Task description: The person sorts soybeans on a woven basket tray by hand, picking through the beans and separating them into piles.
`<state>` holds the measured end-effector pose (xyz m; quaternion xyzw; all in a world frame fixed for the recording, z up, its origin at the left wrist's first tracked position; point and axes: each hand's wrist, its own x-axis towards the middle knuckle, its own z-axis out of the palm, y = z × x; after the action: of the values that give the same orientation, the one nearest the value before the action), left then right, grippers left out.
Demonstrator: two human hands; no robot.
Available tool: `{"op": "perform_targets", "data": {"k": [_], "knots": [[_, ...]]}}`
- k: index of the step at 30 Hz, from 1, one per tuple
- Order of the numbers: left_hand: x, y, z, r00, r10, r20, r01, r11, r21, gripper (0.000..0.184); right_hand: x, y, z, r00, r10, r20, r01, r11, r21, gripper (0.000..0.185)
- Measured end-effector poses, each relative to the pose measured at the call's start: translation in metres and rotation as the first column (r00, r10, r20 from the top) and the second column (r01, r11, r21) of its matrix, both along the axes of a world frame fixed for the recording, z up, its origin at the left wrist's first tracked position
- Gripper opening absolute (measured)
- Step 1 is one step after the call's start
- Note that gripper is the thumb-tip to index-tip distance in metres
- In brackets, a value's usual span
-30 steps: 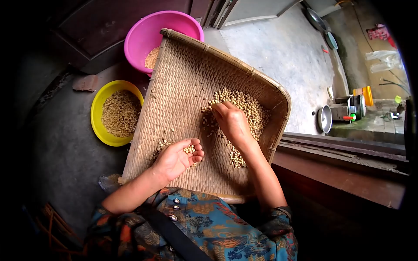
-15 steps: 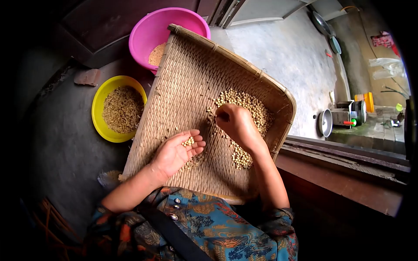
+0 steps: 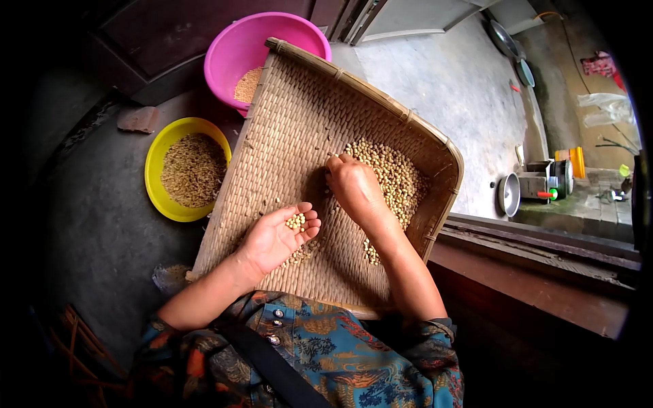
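Observation:
A woven bamboo winnowing tray (image 3: 289,129) lies in front of my body, with a heap of pale, round beans (image 3: 394,178) on its right side. My left hand (image 3: 274,238) is palm up over the tray, its fingers curled into a cup around a few beans (image 3: 296,222). Below that hand a smaller scatter of beans (image 3: 297,256) rests on the weave. My right hand (image 3: 355,185) is at the left edge of the heap, palm down, with its fingertips pinched together against the tray. Whatever sits between those fingertips is hidden.
Left of the tray stands a yellow basin (image 3: 155,146) of brownish, husky material. Behind it is a pink basin (image 3: 224,51) with light orange grains, partly covered by the tray's corner. A brick piece (image 3: 138,120) lies on the floor. On the right are a wooden sill (image 3: 524,275) and a metal bowl (image 3: 509,194).
My right hand has shifted slightly left and turned, its fingertips coming down to the tray at the heap's edge. My left hand stays almost where it was, still cupping beans.

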<state>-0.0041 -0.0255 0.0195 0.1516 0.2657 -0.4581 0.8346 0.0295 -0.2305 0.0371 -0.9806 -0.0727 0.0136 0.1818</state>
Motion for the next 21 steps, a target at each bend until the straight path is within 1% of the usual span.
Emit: {"op": "perform_targets", "data": {"k": [2,5,7,9,10,12,13,14,16,17,18,20,21], "knots": [[0.000,0.001,0.000,1.000,-0.001,0.003,0.001,1.000,0.003,0.026,0.003,0.002,0.001,0.998,-0.002,-0.064,0.000,1.000,-0.023,0.012],[0.001,0.000,-0.002,1.000,-0.012,0.015,0.012,1.000,0.002,0.027,0.003,-0.006,-0.003,0.997,-0.025,-0.080,0.033,0.994,0.109,0.012],[0.001,0.001,-0.003,0.999,-0.016,0.032,0.016,1.000,0.003,0.028,0.001,-0.011,0.011,0.977,-0.136,-0.164,0.176,0.948,0.264,0.014],[0.002,0.000,0.001,0.999,-0.004,0.045,0.003,1.000,0.030,0.029,-0.006,-0.010,0.044,0.942,-0.214,-0.260,0.302,0.877,0.373,0.016],[0.002,-0.001,0.003,0.999,0.000,0.050,-0.003,0.999,0.044,0.030,-0.015,-0.011,0.049,0.939,-0.165,-0.302,0.290,0.852,0.435,0.019],[0.003,-0.004,0.006,0.999,0.021,0.027,-0.020,1.000,-0.018,0.031,-0.032,-0.003,0.065,0.893,-0.023,-0.449,0.344,0.678,0.650,0.025],[0.003,-0.004,0.006,0.999,0.027,0.016,-0.027,0.998,-0.050,0.031,-0.039,-0.004,0.057,0.911,-0.072,-0.406,0.357,0.630,0.689,0.029],[0.002,-0.004,0.005,1.000,0.014,-0.002,-0.014,0.998,-0.065,0.031,-0.039,-0.012,0.049,0.930,-0.173,-0.325,0.346,0.714,0.609,0.022],[0.001,-0.001,0.002,0.999,-0.011,-0.033,0.008,0.995,-0.096,0.032,-0.038,-0.020,0.049,0.934,-0.303,-0.190,0.352,0.870,0.344,0.016],[0.000,-0.001,0.002,0.999,-0.014,-0.030,0.011,0.997,-0.079,0.031,-0.040,-0.021,0.044,0.963,-0.252,-0.093,0.268,0.900,0.344,0.012],[0.000,0.000,0.003,1.000,-0.012,-0.023,0.010,0.999,-0.052,0.030,-0.042,-0.018,0.042,0.972,-0.211,-0.106,0.235,0.910,0.342,0.011],[0.001,0.000,0.004,1.000,-0.010,-0.004,0.010,1.000,0.001,0.029,-0.046,-0.010,0.036,0.981,-0.165,-0.102,0.188,0.942,0.280,0.011],[0.001,0.000,0.005,1.000,-0.012,0.001,0.012,1.000,0.009,0.029,-0.047,-0.006,0.028,0.980,-0.173,-0.099,0.195,0.939,0.284,0.011]]}}
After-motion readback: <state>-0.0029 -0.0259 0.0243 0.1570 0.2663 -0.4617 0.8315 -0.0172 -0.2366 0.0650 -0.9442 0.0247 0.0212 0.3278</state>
